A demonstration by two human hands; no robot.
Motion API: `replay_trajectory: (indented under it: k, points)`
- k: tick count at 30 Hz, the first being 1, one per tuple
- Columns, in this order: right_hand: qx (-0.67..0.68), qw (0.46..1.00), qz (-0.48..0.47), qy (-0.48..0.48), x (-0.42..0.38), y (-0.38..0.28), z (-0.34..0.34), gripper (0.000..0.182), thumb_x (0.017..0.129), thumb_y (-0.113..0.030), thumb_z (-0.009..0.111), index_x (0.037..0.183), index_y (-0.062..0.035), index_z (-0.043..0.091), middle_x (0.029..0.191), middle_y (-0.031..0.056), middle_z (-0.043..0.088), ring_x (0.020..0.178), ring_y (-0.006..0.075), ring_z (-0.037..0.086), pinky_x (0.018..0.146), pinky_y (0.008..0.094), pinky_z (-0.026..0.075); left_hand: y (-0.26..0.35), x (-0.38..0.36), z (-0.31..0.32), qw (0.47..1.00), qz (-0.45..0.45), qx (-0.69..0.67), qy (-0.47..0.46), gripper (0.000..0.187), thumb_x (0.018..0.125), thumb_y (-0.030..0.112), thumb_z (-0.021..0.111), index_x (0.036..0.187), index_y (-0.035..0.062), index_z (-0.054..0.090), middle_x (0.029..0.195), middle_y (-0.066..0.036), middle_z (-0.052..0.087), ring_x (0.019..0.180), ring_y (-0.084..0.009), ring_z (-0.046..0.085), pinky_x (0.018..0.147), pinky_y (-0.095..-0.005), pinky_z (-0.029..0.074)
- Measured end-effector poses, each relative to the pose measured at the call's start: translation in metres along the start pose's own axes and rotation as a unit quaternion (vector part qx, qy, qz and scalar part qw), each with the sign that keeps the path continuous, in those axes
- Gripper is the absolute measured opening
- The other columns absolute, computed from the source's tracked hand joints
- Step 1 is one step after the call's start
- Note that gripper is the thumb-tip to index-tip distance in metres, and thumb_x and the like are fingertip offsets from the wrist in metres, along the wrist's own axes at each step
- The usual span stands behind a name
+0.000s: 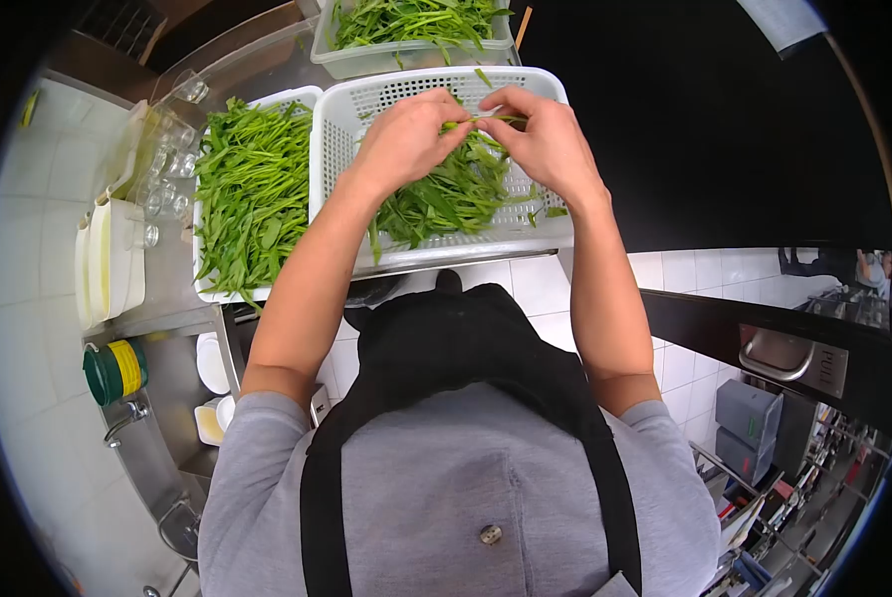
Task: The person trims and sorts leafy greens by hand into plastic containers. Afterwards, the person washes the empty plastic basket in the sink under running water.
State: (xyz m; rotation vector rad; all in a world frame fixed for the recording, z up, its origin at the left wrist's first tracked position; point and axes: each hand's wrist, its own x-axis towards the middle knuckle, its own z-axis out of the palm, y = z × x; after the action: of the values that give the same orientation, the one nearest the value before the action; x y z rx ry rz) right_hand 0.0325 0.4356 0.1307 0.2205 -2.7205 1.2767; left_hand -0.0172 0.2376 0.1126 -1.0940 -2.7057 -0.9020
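Above a white perforated basket (339,154), my left hand (413,136) and my right hand (546,139) meet, fingertips nearly touching. Both pinch a thin green vegetable stem (477,120) between thumb and fingers. Beneath them, loose leafy greens (446,204) with long stems lie in the basket, partly hidden by my left hand. To the left, a second white basket (202,284) is heaped with long green stems (255,189). A translucent plastic tub (366,64) behind holds more cut greens (416,22).
Clear glasses (172,164) and white containers (117,264) stand along the left wall. A sink area with a green and yellow pot (114,371) and a faucet (127,423) is lower left. On the right is a dark door with a metal pull handle (780,363), and grey bins (748,428) beyond.
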Motion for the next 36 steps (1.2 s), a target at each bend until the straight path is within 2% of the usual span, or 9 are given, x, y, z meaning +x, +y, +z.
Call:
replay_trajectory:
  k: [11,14,16,19,23,24,27,33,36]
  points:
    - [0.012,0.998,-0.016,0.052,0.0,0.003,0.007,0.015,0.092,-0.014,0.067,0.1,-0.0035,0.073,0.077,0.015,0.071,0.065,0.0279,0.066,0.067,0.0358,0.052,0.016,0.0,-0.005,0.999,0.006,0.045,0.013,0.022,0.091,0.022,0.066,0.104,0.0067,0.074,0.103,-0.012,0.069,0.092,-0.0351,0.066,0.082,-0.0426,0.053]
    - [0.018,0.997,-0.023,0.068,0.001,-0.003,0.016,0.015,0.094,-0.013,0.068,0.102,-0.0028,0.074,0.079,0.0066,0.074,0.068,0.0111,0.067,0.065,0.0271,0.052,0.002,0.002,0.005,0.998,-0.024,0.03,0.049,0.021,0.092,0.021,0.065,0.105,0.0057,0.073,0.096,-0.008,0.071,0.087,-0.0295,0.069,0.079,-0.0401,0.054]
    - [0.041,0.991,-0.044,0.116,0.005,-0.006,0.022,0.015,0.093,-0.015,0.068,0.101,-0.0034,0.074,0.079,0.0065,0.074,0.067,0.0115,0.066,0.065,0.0266,0.052,-0.012,0.003,0.003,0.957,-0.15,-0.229,0.098,0.019,0.093,0.02,0.063,0.101,0.0065,0.074,0.09,0.0,0.071,0.072,-0.0137,0.064,0.065,-0.029,0.05]
    - [0.064,0.967,-0.034,0.245,0.018,0.008,0.022,0.016,0.092,-0.016,0.069,0.101,-0.004,0.074,0.08,0.0088,0.074,0.068,0.0135,0.067,0.066,0.0274,0.052,-0.027,0.001,-0.022,0.886,-0.238,-0.354,0.183,0.018,0.092,0.018,0.06,0.097,0.0079,0.075,0.085,0.0,0.071,0.07,-0.0082,0.055,0.065,-0.0276,0.044]
    - [-0.245,0.947,-0.041,0.206,0.03,0.077,0.027,0.018,0.086,-0.01,0.068,0.101,-0.0048,0.075,0.087,0.0169,0.074,0.084,0.0348,0.072,0.08,0.0426,0.057,-0.036,-0.01,-0.056,0.865,-0.197,-0.388,0.249,0.015,0.095,0.017,0.06,0.084,0.0089,0.067,0.076,0.004,0.061,0.063,-0.0045,0.042,0.062,-0.0205,0.034]
    - [-0.149,0.982,0.103,0.046,0.029,0.072,0.028,0.022,0.082,-0.01,0.067,0.103,-0.0063,0.076,0.095,0.021,0.073,0.093,0.0373,0.071,0.086,0.0468,0.055,-0.042,-0.011,-0.058,0.85,-0.164,-0.425,0.264,0.021,0.097,0.021,0.061,0.08,0.0092,0.064,0.073,0.004,0.058,0.063,-0.0037,0.043,0.06,-0.0207,0.033]
    - [-0.191,0.954,0.121,-0.195,0.023,0.07,0.061,0.027,0.083,-0.011,0.063,0.107,-0.005,0.074,0.101,0.0266,0.072,0.097,0.038,0.071,0.089,0.047,0.055,-0.037,-0.009,-0.059,0.859,-0.134,-0.412,0.273,0.034,0.1,0.027,0.062,0.071,0.0102,0.056,0.068,0.004,0.053,0.062,-0.0039,0.043,0.056,-0.0207,0.032]
    - [-0.298,0.927,0.135,-0.184,0.017,0.083,0.1,0.022,0.081,-0.014,0.066,0.099,-0.0039,0.073,0.103,0.0204,0.073,0.095,0.0405,0.07,0.088,0.0454,0.055,-0.029,-0.016,-0.055,0.886,-0.224,-0.392,0.103,0.037,0.097,0.025,0.068,0.067,0.0081,0.055,0.065,0.003,0.051,0.067,-0.0061,0.048,0.066,-0.0249,0.041]
    - [-0.244,0.963,0.053,-0.102,0.009,0.057,0.066,0.024,0.08,-0.016,0.07,0.1,-0.0025,0.07,0.1,0.0194,0.073,0.096,0.04,0.07,0.087,0.0445,0.054,-0.03,-0.014,-0.045,0.962,-0.115,-0.238,0.065,0.018,0.095,0.021,0.069,0.09,0.0031,0.07,0.087,0.0,0.067,0.085,-0.0129,0.063,0.078,-0.0287,0.049]
